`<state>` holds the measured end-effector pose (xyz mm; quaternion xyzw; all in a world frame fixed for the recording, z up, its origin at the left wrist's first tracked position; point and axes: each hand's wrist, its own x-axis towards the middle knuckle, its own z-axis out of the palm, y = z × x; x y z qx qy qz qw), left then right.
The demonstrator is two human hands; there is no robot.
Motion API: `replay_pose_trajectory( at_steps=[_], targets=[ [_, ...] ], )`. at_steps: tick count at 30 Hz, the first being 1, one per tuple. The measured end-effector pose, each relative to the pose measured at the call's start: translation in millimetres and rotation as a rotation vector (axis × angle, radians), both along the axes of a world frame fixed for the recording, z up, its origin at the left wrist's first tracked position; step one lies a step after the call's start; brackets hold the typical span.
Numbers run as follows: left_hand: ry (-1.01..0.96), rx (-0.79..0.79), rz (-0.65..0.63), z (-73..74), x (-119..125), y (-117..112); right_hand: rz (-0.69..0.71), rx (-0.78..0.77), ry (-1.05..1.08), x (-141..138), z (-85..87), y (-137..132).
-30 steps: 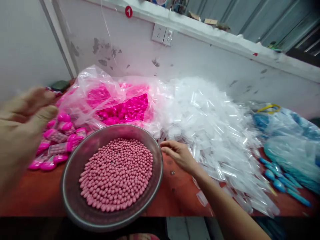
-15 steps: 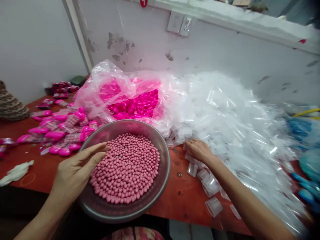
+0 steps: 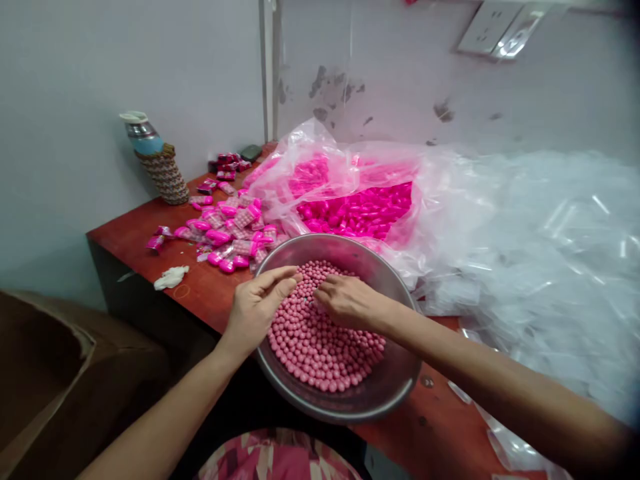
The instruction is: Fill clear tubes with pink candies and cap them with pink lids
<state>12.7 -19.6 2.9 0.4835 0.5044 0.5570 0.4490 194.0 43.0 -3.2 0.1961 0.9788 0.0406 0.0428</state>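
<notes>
Two bare hands meet over a steel bowl (image 3: pixel 397 370) of pink balls (image 3: pixel 325 357), set at the front edge of a red table (image 3: pixel 135 230).

In the head view, taking the bowl as the dial, the left hand (image 3: pixel 253 310) comes in at 10 o'clock, thumb and fingertips drawn close together above the balls; whether they pinch anything, this onlooker cannot tell. The right hand (image 3: pixel 350 303) enters from 3 o'clock, fingers curled down at the balls near the bowl's middle, their tips and any grip hidden. Filled, pink-capped plastic tubes (image 3: pixel 245 217) lie heaped at 10 o'clock, a flask in a knitted sleeve (image 3: pixel 165 177) beyond them. A clear bag (image 3: pixel 313 137) of pink caps (image 3: pixel 367 210) sprawls at 12, and clear plastic containers (image 3: pixel 545 247) pile up at 2.
</notes>
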Motion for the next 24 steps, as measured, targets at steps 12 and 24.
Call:
replay_pose_trajectory(
  at_steps=[12, 24],
  targets=[
    [-0.126, 0.057, -0.004, -5.1, -6, 2, -0.25, -0.88, 0.551, -32, -13.2, -1],
    [0.162, -0.021, -0.265, -2.4, 1, 8, -0.483, -1.388, 1.084, -5, 7.4, -17]
  ],
)
